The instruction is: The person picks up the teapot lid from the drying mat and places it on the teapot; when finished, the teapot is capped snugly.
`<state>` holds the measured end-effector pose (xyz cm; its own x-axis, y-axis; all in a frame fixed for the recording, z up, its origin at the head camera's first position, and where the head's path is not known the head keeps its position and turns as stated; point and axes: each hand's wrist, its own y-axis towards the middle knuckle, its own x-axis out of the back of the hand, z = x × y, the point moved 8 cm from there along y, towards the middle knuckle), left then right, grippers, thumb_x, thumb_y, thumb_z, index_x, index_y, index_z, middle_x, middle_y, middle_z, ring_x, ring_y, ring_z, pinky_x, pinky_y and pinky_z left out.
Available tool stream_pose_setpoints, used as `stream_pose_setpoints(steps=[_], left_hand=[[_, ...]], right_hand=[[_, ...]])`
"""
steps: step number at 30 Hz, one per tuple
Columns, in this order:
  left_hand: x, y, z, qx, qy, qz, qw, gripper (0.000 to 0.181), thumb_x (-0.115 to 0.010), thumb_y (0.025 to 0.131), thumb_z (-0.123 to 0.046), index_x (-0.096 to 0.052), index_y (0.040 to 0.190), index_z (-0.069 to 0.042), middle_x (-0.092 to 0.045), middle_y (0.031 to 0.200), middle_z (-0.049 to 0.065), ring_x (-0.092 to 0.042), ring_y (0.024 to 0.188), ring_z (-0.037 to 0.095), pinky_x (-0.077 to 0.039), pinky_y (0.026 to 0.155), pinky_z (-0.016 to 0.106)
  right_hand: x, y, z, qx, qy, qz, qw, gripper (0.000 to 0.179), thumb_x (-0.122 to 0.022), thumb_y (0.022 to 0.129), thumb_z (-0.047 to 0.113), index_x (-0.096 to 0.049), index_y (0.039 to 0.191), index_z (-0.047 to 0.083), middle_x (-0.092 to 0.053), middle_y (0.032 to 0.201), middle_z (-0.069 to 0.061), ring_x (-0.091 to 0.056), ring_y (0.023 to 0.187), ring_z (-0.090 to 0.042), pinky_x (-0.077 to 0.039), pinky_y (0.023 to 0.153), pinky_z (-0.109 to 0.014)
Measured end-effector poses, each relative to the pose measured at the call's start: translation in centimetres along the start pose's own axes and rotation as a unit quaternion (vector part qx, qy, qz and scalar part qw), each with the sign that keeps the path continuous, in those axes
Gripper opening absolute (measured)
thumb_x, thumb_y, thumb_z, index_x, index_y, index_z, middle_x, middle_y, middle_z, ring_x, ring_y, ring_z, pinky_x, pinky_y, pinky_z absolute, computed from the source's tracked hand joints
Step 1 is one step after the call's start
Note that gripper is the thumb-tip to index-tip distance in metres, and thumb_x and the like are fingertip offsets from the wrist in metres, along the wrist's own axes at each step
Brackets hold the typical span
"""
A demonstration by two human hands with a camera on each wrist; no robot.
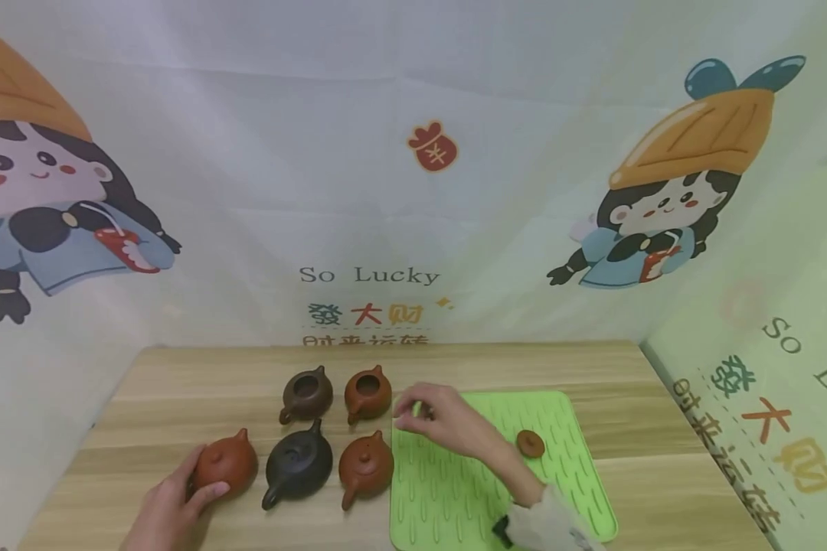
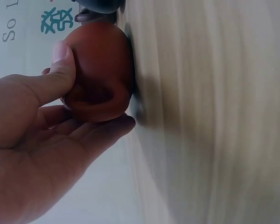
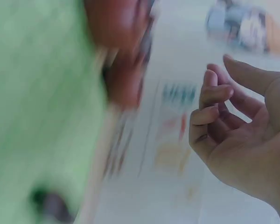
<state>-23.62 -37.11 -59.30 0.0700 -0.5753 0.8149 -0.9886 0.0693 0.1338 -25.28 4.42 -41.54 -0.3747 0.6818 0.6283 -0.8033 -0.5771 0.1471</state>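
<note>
At the left of the table my left hand holds a red-brown clay teapot, its lid on. In the left wrist view the thumb lies on one side near the handle and the fingers on the other. My right hand hovers by the left edge of a green mat, fingers loosely bent and holding nothing; the right wrist view shows thumb and fingertips apart. Nearest it are a lidless red-brown teapot and a lidded one.
Between the hands sit a black lidded teapot and, behind it, a dark brown teapot without its lid. A loose red-brown lid lies on the mat beyond the right forearm. A printed cloth hangs behind the wooden table.
</note>
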Motion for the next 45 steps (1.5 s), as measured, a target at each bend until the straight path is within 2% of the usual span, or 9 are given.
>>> stream_pose_setpoints(steps=[6, 9, 12, 15, 19, 26, 29, 36, 45], left_hand=[[-0.5, 1.2, 0.2, -0.010, 0.003, 0.019, 0.9998, 0.091, -0.081, 0.100, -0.044, -0.042, 0.154, 0.019, -0.059, 0.140, 0.047, -0.061, 0.124, 0.068, -0.054, 0.096, 0.076], [0.4, 1.2, -1.3, -0.033, 0.024, 0.002, 0.9992, 0.096, -0.083, 0.099, -0.041, -0.036, 0.154, 0.022, -0.055, 0.141, 0.051, -0.061, 0.124, 0.068, -0.057, 0.098, 0.069], [2.7, 1.3, -6.4, -0.015, 0.033, 0.019, 0.9992, 0.098, -0.079, 0.103, -0.036, -0.023, 0.159, 0.021, -0.042, 0.150, 0.055, -0.052, 0.132, 0.071, -0.054, 0.105, 0.070], [5.1, 1.7, -14.0, 0.001, 0.022, 0.031, 0.9993, 0.092, -0.074, 0.107, -0.031, -0.019, 0.163, 0.018, -0.032, 0.159, 0.053, -0.044, 0.141, 0.070, -0.047, 0.114, 0.072], [4.6, 3.3, -22.4, -0.014, -0.020, 0.056, 0.9982, 0.085, -0.069, 0.110, -0.025, -0.021, 0.167, 0.016, -0.030, 0.167, 0.044, -0.040, 0.150, 0.062, -0.040, 0.120, 0.073], [-9.1, 11.5, -18.8, -0.081, -0.037, 0.062, 0.9941, 0.100, -0.062, 0.104, -0.067, -0.031, 0.171, 0.000, -0.045, 0.170, 0.026, -0.052, 0.151, 0.046, -0.052, 0.114, 0.064], [-9.0, 11.9, -20.0, -0.055, -0.028, 0.090, 0.9940, 0.093, -0.068, 0.107, -0.052, -0.028, 0.171, 0.003, -0.046, 0.167, 0.031, -0.054, 0.148, 0.049, -0.053, 0.112, 0.065], [-9.6, 12.9, -19.5, -0.014, -0.033, 0.137, 0.9899, 0.096, -0.072, 0.108, -0.044, -0.021, 0.172, 0.006, -0.037, 0.172, 0.033, -0.046, 0.153, 0.051, -0.047, 0.118, 0.067], [-8.6, 12.1, -21.5, -0.004, -0.073, 0.119, 0.9902, 0.100, -0.075, 0.106, -0.044, -0.022, 0.169, 0.013, -0.036, 0.170, 0.038, -0.040, 0.154, 0.056, -0.042, 0.121, 0.069]], right_hand=[[5.5, -9.4, -7.5, -0.119, -0.011, -0.088, 0.9889, 0.015, -0.075, 0.104, 0.010, -0.075, 0.113, -0.002, -0.074, 0.102, -0.008, -0.060, 0.077, -0.003, -0.054, 0.066, -0.023], [6.6, -13.0, -9.5, -0.167, -0.003, -0.111, 0.9796, 0.014, -0.077, 0.103, 0.008, -0.074, 0.113, -0.001, -0.070, 0.099, -0.005, -0.058, 0.076, -0.004, -0.053, 0.065, -0.023], [7.5, -15.0, -10.3, -0.183, -0.003, -0.122, 0.9755, 0.018, -0.077, 0.101, 0.007, -0.073, 0.116, -0.003, -0.067, 0.100, -0.005, -0.060, 0.078, -0.007, -0.054, 0.067, -0.024], [8.2, -15.5, -10.7, -0.179, -0.006, -0.119, 0.9766, 0.031, -0.078, 0.100, 0.006, -0.069, 0.126, -0.008, -0.066, 0.102, -0.007, -0.061, 0.076, -0.010, -0.053, 0.066, -0.024], [8.4, -15.1, -11.5, -0.174, -0.006, -0.094, 0.9801, 0.043, -0.079, 0.100, 0.007, -0.064, 0.136, -0.010, -0.066, 0.104, -0.009, -0.060, 0.075, -0.011, -0.052, 0.064, -0.024], [7.8, -15.0, -12.6, -0.177, -0.007, -0.103, 0.9787, 0.027, -0.079, 0.098, 0.004, -0.070, 0.121, -0.005, -0.069, 0.097, -0.006, -0.061, 0.075, -0.009, -0.053, 0.067, -0.023], [7.3, -15.0, -12.8, -0.161, -0.010, -0.109, 0.9808, 0.024, -0.079, 0.097, 0.002, -0.070, 0.118, -0.003, -0.070, 0.094, -0.005, -0.060, 0.073, -0.006, -0.053, 0.067, -0.022], [7.0, -15.1, -13.1, -0.167, -0.002, -0.119, 0.9787, 0.025, -0.079, 0.097, 0.001, -0.070, 0.121, -0.001, -0.069, 0.096, -0.005, -0.057, 0.074, -0.005, -0.051, 0.066, -0.022], [7.0, -14.5, -13.3, -0.189, -0.004, -0.134, 0.9729, 0.022, -0.078, 0.097, 0.000, -0.069, 0.118, -0.001, -0.066, 0.094, -0.004, -0.054, 0.071, -0.005, -0.047, 0.063, -0.021]])
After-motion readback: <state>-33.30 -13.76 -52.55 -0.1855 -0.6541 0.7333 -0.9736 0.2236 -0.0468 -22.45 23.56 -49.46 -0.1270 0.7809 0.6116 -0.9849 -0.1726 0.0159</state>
